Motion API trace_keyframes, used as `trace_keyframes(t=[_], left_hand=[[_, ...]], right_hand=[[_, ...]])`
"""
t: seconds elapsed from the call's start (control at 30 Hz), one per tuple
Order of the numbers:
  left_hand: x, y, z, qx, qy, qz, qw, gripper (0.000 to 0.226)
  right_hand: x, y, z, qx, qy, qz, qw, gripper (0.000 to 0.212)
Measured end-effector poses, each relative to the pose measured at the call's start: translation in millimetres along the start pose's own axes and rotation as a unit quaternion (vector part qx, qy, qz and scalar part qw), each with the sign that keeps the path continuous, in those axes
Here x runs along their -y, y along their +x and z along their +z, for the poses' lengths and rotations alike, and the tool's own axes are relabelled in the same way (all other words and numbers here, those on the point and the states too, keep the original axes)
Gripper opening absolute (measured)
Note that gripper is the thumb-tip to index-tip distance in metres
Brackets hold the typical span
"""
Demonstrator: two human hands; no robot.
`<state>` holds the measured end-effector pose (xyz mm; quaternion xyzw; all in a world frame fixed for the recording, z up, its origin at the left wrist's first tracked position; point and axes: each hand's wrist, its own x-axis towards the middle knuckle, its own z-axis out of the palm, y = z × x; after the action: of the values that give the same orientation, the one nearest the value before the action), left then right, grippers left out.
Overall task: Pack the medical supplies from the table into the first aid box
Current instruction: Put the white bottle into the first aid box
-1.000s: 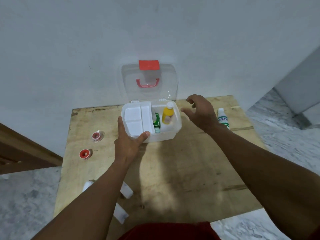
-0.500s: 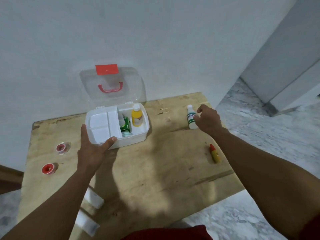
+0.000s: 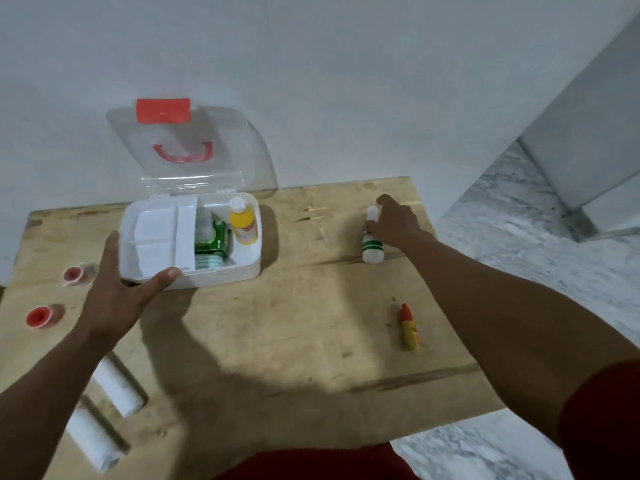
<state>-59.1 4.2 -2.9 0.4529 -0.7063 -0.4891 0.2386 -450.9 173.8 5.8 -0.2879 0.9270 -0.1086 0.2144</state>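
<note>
While left hand [image 3: 114, 296] lies flat against box [image 3: 221, 276], right hand [image 3: 398, 225] grips upright bottle [image 3: 372, 250].

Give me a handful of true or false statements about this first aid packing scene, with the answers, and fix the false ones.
1. The first aid box has its lid open. True.
2. The yellow bottle lies outside the box. False: it stands inside the box, in its right part.
3. The right hand grips the white bottle with green bands. True.
4. The left hand holds a white roll. False: it rests against the box's near left corner; both white rolls lie on the table.
5. The small yellow and red tube lies on the table, touched by neither hand. True.
</note>
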Motion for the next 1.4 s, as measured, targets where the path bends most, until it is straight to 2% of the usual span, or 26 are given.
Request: trace_keyframes(t=[0.13,0.4,0.53,0.83,1.13,1.27,1.4], left_hand=[[-3,0,0,0.010,0.002,-0.006,1.000,0.079],[-2,1,0,0.009,0.016,-0.002,1.000,0.081],[-3,-4,0,0.002,0.002,0.002,1.000,0.076],[2,-6,-3,-0.018,0.006,0.000,1.000,0.080],[11,-1,-5,-0.012,0.010,-0.051,0.999,0.107],[11,0,-5,-0.005,0.016,-0.054,0.998,0.108],[10,-2,-6,-0.001,0.013,-0.054,0.998,0.108]], right_hand=[[3,9,1,0.047,0.003,-0.001,0.999,0.059],[11,13,-2,0.059,0.066,-0.059,0.994,0.053],[15,-7,-7,0.030,0.093,-0.142,0.985,0.053],[66,-85,-19,-0.039,0.182,-0.238,0.953,0.053],[142,-142,8,-0.128,0.271,-0.286,0.910,0.055],[160,-152,24,-0.167,0.285,-0.319,0.889,0.054],[168,-143,38,-0.192,0.214,-0.356,0.889,0.054]])
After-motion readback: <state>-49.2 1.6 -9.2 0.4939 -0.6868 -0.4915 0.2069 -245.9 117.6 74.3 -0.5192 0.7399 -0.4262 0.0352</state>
